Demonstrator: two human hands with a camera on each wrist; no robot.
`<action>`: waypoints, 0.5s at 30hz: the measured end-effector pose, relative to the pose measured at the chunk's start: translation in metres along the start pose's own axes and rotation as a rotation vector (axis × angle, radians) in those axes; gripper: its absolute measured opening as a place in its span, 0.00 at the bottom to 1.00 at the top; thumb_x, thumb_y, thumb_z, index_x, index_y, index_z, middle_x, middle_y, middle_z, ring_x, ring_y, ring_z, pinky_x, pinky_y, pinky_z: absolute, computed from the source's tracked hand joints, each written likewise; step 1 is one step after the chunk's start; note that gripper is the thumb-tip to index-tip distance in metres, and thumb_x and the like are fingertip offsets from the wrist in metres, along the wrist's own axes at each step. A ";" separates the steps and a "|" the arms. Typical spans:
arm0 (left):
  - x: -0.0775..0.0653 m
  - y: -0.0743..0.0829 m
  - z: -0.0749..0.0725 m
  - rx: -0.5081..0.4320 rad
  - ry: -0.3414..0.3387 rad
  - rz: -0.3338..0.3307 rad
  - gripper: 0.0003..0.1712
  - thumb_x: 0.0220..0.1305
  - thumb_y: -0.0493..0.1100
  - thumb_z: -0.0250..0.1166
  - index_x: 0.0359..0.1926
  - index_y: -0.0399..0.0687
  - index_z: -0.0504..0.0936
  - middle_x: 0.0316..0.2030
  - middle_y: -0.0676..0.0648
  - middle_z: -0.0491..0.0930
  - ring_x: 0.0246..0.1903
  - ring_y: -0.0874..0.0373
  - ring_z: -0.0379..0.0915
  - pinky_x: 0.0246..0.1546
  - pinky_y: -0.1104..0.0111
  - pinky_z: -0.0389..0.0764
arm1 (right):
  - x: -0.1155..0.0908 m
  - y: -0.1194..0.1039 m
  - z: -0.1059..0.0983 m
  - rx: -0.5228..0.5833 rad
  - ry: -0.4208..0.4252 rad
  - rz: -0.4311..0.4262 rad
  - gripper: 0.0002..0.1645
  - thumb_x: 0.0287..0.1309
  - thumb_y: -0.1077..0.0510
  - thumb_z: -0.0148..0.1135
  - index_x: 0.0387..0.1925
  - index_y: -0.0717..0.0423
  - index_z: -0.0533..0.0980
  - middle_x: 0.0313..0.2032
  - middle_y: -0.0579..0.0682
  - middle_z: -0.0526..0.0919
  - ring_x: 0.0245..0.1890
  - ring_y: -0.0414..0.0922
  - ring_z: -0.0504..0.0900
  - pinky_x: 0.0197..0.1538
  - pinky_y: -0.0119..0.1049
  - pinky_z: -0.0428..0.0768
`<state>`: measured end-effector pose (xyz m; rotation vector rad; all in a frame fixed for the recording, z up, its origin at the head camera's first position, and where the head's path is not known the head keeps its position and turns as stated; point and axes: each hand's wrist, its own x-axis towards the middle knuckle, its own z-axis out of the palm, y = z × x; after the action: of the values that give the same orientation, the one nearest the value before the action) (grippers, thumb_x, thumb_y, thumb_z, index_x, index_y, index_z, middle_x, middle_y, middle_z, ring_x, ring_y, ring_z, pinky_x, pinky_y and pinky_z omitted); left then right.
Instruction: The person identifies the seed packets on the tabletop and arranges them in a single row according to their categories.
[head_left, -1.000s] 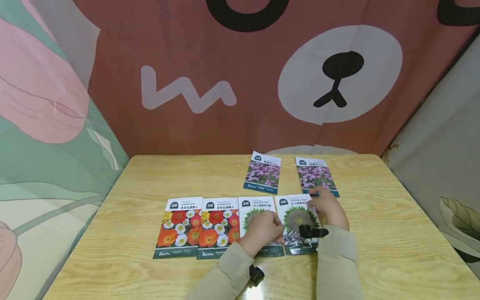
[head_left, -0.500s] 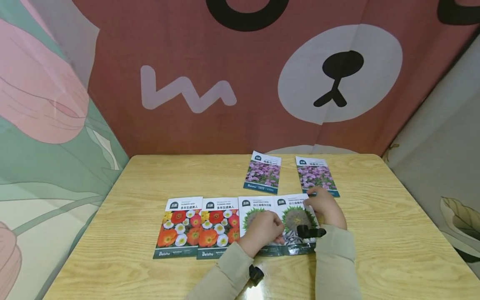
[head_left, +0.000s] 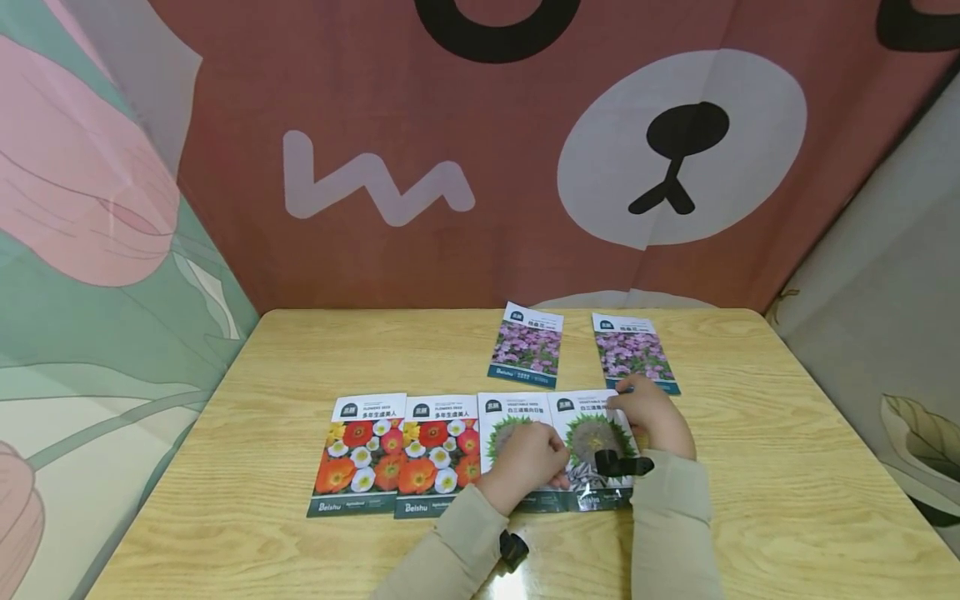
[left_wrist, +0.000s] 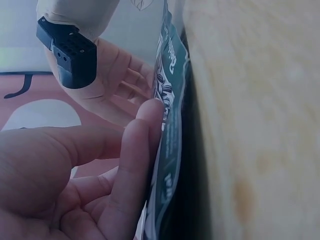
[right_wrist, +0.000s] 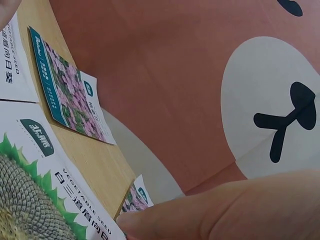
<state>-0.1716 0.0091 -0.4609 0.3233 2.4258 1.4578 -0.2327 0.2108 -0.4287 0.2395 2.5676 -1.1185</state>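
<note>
The step in hand appeared to be squaring seed packets into a row across the bench [head_left: 787, 492]. At its left end, the left poppy packet [head_left: 356, 458] and right poppy packet [head_left: 431, 458] lay flat, side by side. Next came the left sunflower packet [head_left: 506, 425], steadied by the left hand [head_left: 525, 457]: its fingers were relaxed, gripping nothing, with tips pressed down towards the near edge. On the far side, the left purple-flower packet [head_left: 526, 346] lay apart from the row. The right sunflower packet [head_left: 592, 442] abutted its twin, and the fingers of the right hand [head_left: 658, 414] touched its far right corner; whether they pinched or merely pushed could not be told. The right purple-flower packet [head_left: 633, 350] lay just beyond them. The next move probably called for letting go and reaching for a purple-flower packet.
</note>
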 end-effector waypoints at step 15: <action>0.004 0.002 -0.011 -0.050 -0.038 0.035 0.07 0.71 0.36 0.60 0.37 0.38 0.83 0.18 0.51 0.81 0.16 0.61 0.79 0.20 0.72 0.80 | 0.001 -0.009 -0.001 -0.093 0.045 -0.083 0.30 0.72 0.56 0.55 0.66 0.72 0.65 0.65 0.76 0.67 0.49 0.64 0.77 0.49 0.56 0.79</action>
<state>-0.1789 0.0025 -0.4544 0.3812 2.3607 1.5109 -0.2367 0.2052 -0.4223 0.1388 2.6831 -1.0295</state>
